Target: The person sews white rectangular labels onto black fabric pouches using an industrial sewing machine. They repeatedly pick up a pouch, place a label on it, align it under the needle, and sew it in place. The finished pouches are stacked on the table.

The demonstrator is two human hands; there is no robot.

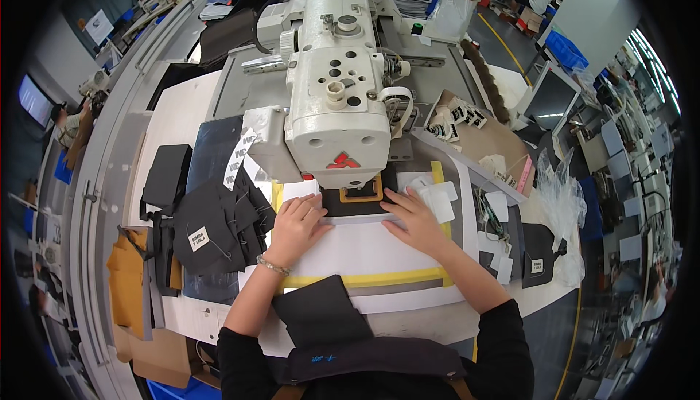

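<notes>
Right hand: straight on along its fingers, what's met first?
The right hand would probably meet the orange frame under the sewing machine head first; height is hard to judge, so it might pass over.

The sewing machine (335, 119) looks like painted metal, white and smooth with a bit of shine. Under it, the black piece (332, 203) is dull and matt. The white sheet (364, 250) looks smooth and matt (paper or thin plastic, I can't tell which), and the yellow tape (364, 280) on its near side is smooth. On the left, the black pouches (208, 218) look like matt cloth, and the dark board (211, 141) by them is glossy. On the right, the clear bag (560, 196) is shiny, crinkly plastic. The far fuzzy strip (483, 79) looks rough and furry.
</notes>
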